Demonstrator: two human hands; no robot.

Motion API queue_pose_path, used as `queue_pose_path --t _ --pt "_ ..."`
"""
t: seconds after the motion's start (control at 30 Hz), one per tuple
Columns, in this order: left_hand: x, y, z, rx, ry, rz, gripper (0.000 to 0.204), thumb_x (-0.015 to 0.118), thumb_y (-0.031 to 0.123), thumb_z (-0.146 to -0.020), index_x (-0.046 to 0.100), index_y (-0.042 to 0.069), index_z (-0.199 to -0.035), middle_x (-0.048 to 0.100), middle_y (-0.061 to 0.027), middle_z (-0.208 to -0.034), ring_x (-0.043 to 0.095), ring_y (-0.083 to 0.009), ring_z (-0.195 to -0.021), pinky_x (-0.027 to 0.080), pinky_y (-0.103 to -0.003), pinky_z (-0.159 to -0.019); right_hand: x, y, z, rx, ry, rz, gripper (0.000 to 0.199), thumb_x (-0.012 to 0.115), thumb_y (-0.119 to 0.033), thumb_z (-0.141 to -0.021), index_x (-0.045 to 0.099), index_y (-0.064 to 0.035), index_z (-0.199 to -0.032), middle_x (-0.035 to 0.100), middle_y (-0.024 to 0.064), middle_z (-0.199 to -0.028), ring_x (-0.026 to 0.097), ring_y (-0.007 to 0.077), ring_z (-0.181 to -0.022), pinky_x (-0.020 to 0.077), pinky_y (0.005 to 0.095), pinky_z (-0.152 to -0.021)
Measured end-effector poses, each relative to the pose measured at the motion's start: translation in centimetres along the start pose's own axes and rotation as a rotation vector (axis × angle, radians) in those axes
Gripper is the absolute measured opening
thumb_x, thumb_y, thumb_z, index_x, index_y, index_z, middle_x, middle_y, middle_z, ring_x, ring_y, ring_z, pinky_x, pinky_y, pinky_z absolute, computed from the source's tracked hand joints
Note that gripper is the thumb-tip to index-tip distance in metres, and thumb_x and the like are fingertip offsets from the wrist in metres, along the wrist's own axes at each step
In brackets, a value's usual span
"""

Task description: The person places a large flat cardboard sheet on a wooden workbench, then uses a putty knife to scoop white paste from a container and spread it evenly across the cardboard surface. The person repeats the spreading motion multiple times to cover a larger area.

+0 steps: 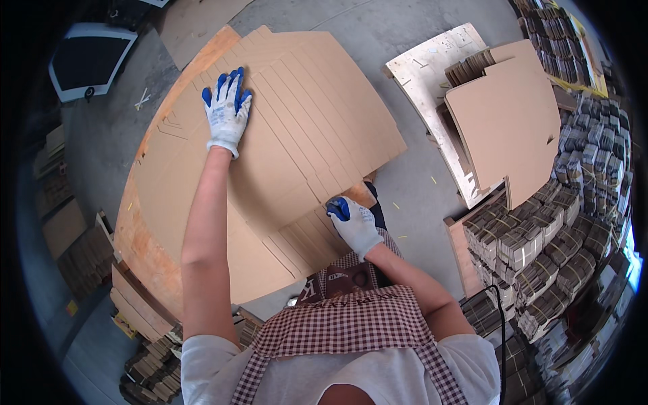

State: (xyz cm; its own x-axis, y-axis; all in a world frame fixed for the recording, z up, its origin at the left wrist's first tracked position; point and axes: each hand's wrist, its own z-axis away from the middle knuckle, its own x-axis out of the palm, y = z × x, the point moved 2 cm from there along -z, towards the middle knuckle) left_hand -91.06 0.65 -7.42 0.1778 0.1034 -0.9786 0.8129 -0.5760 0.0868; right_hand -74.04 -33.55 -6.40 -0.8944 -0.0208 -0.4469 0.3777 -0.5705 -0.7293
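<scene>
No box or bin shows here; the nearest thing to stored goods is the mass of tied cardboard bundles [540,256] heaped at the right. The large slotted cardboard sheet [283,135] lies flat on a wooden table [138,250], overhanging its near edge. The left hand [227,111], in a white glove with blue fingertips, presses down on the sheet's far part with fingers spread flat, gripping nothing. The right hand [352,225], gloved alike, has its fingers curled at the sheet's near right edge, touching it.
</scene>
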Motion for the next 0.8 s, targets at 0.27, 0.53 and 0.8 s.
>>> queue_pose_path --t 0.27,0.53,0.8 --pt "0.9 0.4 0.3 0.003 0.039 -0.072 0.055 0.059 0.035 -0.097 0.046 0.023 -0.15 0.051 -0.001 -0.149 0.043 -0.0244 -0.141 0.02 -0.053 -0.119 -0.3 -0.2 -0.4 0.085 -0.056 -0.08 0.027 0.064 -0.034 -0.091 0.066 -0.012 -0.106 0.072 0.0125 -0.101 0.067 0.0347 -0.094 0.0449 0.0459 -0.088" --pt "-2.5 0.9 1.1 -0.024 0.087 0.119 0.05 0.058 0.026 -0.098 0.051 0.017 -0.146 0.049 -0.0052 -0.15 0.038 -0.0281 -0.144 0.02 -0.05 -0.12 -2.7 -1.7 -0.2 0.074 -0.132 0.026 0.035 0.067 -0.036 -0.089 0.066 -0.0083 -0.111 0.072 0.0159 -0.103 0.069 0.0357 -0.097 0.0532 0.0448 -0.087" --pt "-9.6 7.6 11.5 0.128 -0.243 0.148 0.082 0.076 0.045 -0.075 0.05 0.018 -0.148 0.036 -0.0135 -0.159 0.025 -0.0433 -0.148 0.013 -0.062 -0.12 -4.8 -3.7 -1.0 -0.557 0.257 0.437 0.037 0.069 -0.026 -0.087 0.067 -0.017 -0.123 0.067 0.0058 -0.125 0.06 0.0294 -0.117 0.045 0.0481 -0.097"
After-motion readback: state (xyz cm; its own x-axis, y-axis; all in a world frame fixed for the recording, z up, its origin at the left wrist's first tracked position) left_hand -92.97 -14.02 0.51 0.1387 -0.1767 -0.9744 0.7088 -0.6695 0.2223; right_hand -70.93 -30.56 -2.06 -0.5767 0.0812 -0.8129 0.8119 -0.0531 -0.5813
